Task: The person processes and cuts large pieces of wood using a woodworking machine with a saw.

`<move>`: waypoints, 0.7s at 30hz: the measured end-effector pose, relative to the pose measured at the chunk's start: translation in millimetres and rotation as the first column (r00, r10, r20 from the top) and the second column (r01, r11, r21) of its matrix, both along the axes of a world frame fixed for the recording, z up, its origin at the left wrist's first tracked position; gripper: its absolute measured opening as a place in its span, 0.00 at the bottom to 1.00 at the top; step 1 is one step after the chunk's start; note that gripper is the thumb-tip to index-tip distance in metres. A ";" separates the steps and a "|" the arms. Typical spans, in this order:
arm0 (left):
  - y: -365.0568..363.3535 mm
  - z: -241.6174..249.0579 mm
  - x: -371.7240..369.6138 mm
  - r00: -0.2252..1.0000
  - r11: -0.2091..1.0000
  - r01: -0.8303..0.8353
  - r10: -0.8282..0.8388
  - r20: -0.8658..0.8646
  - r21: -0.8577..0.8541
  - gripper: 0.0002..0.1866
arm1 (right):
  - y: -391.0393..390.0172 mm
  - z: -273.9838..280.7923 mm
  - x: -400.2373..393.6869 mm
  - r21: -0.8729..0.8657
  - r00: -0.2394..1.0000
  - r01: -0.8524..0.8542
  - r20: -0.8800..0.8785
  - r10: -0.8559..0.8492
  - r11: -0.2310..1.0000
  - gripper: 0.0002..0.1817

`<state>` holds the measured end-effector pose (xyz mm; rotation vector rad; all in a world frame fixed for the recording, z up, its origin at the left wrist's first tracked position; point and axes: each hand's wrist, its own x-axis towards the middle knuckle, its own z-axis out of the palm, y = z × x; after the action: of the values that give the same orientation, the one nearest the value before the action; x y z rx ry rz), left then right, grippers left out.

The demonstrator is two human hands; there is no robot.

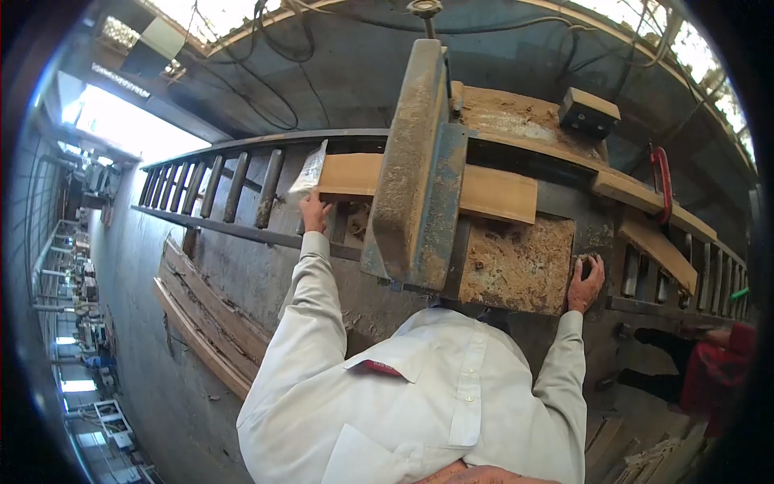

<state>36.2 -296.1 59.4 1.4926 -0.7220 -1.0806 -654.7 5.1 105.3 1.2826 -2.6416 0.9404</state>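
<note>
Left hand (pixel 313 211) fingers grip the plank (pixel 484 192) end — long axis crosswise — right hand (pixel 585 282) fingers spread on the table (pixel 516 266).

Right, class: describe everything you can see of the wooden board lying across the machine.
The board is a pale, smooth, flat plank of light wood, with square-cut ends. It lies across the machine table, passing under the dusty blue-grey guard, which hides its middle. The left hand touches its left end; whether the fingers grip it cannot be told. Its right end lies free above a bed of sawdust. The right hand rests apart from it, on the table's edge.
</note>
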 end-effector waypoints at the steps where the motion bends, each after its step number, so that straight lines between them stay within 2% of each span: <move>1: -0.8 8.6 -10.5 0.992 0.994 -0.112 0.112 -0.050 0.009 0.24 | 1.2 -0.6 0.0 -0.014 1.000 -0.018 0.010 0.018 1.000 0.22; 3: -0.4 31.4 -32.5 0.988 0.990 -0.139 0.139 -0.069 0.004 0.27 | -0.1 -1.2 -2.3 -0.039 1.000 -0.013 0.020 0.014 0.999 0.22; 4: -6.3 28.9 -28.9 0.998 1.000 -0.008 0.009 -0.066 0.004 0.27 | -0.5 -4.2 -5.6 -0.057 0.999 -0.030 -0.013 0.029 0.998 0.22; 6: -29.9 -4.1 -9.4 0.987 0.996 0.092 -0.092 0.135 0.004 0.22 | 2.1 -3.5 -9.6 -0.044 0.998 -0.034 -0.046 0.032 0.998 0.22; 7: -22.9 11.0 -21.3 0.988 0.991 0.133 -0.134 0.073 0.023 0.20 | 1.1 1.6 -7.8 -0.021 0.999 -0.031 -0.042 0.030 0.999 0.23; 8: -15.3 15.4 -36.1 0.984 0.981 0.180 -0.179 0.015 -0.067 0.16 | 0.9 6.9 -5.5 0.007 0.999 -0.018 -0.030 0.019 1.000 0.25; 9: 3.4 48.2 -69.3 0.983 0.985 0.168 -0.169 0.069 0.031 0.16 | 0.1 9.5 -4.5 0.035 1.000 -0.013 -0.014 0.014 0.999 0.27; 11: 10.9 41.4 -82.6 0.934 0.941 0.338 -0.333 0.130 -0.016 0.16 | -4.9 4.8 -9.6 0.036 1.000 0.005 -0.017 -0.005 0.999 0.30; 15: 63.5 47.0 -110.7 0.816 0.833 0.551 -0.551 0.175 0.057 0.16 | -23.6 2.5 -16.4 0.062 0.999 0.031 0.040 -0.033 0.998 0.39; 18: 86.3 46.9 -110.5 0.769 0.791 0.604 -0.611 0.187 0.098 0.16 | -40.1 4.6 -20.0 0.046 0.992 0.102 0.075 -0.105 0.994 0.42; 19: 90.0 46.6 -108.6 0.764 0.787 0.608 -0.616 0.193 0.107 0.16 | -44.1 1.9 -23.7 0.064 0.986 0.121 0.107 -0.128 0.991 0.47; 21: 96.5 48.2 -106.7 0.761 0.786 0.605 -0.618 0.198 0.126 0.16 | -48.0 -2.2 -27.3 0.068 0.979 0.152 0.128 -0.160 0.986 0.47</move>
<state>-70.5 -199.5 107.6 1.4746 -1.4286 -1.4310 -682.0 -42.9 103.1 1.0369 -2.8407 0.9643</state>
